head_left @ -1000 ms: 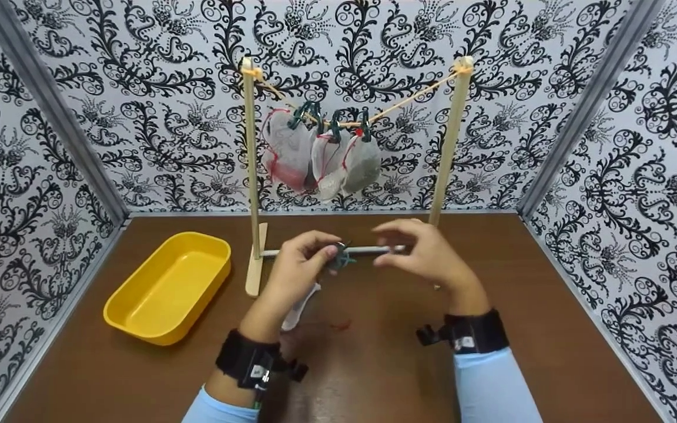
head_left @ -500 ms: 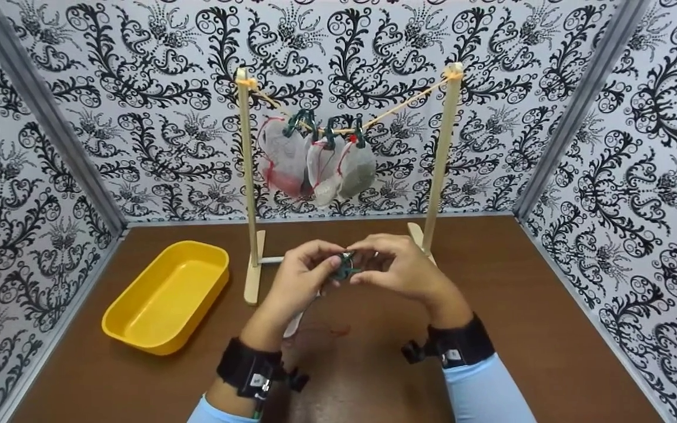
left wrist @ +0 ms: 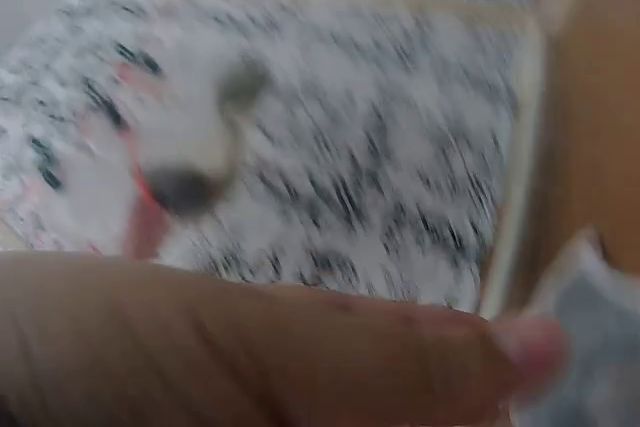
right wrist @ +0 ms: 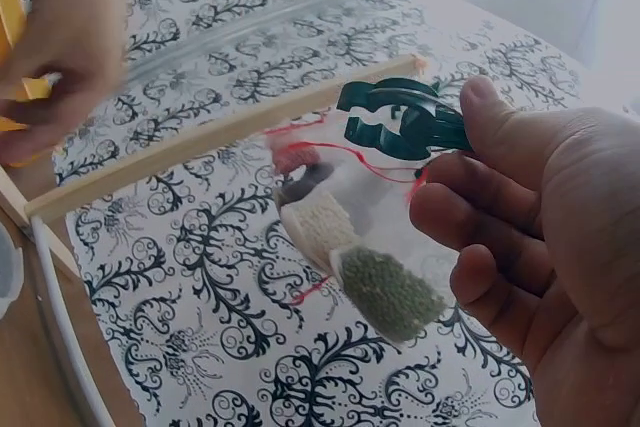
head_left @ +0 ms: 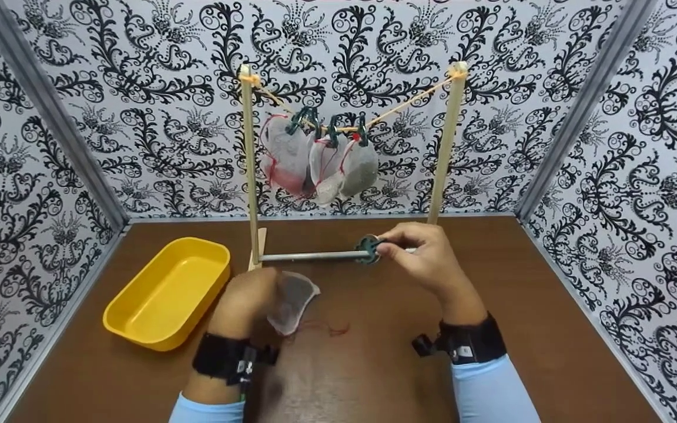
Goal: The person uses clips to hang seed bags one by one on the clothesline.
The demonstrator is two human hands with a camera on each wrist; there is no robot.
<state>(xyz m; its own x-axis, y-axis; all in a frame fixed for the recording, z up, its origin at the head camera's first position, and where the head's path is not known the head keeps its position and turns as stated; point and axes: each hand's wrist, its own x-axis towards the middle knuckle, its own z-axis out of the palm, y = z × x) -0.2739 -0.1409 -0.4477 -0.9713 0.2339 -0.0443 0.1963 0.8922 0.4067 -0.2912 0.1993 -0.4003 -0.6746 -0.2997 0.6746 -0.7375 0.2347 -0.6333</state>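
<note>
My right hand (head_left: 424,255) pinches a dark green clothespin (right wrist: 400,117) between thumb and index finger, with its jaws facing away from the fingers. The same clothespin (head_left: 368,249) shows in the head view, held above the white crossbar. Blurred by motion, my left hand (head_left: 250,299) hovers beside a white mesh pouch (head_left: 296,301) with a red string (head_left: 332,330) on the brown table. Seen from the right wrist, the left hand (right wrist: 70,42) is apart from that pouch and its fingers are loosely bent, with nothing visible in them.
Between two wooden posts (head_left: 445,153) sags an orange cord (head_left: 412,106). Several filled mesh pouches (head_left: 361,167) hang from it by green clothespins (head_left: 334,130). A yellow tray (head_left: 165,294) stands on the table at left. Patterned walls close in the back and sides.
The clothespin, earlier in the left hand, passed into the right hand where both met. My left hand then drew left and down toward the pouch, uncovering more of it.
</note>
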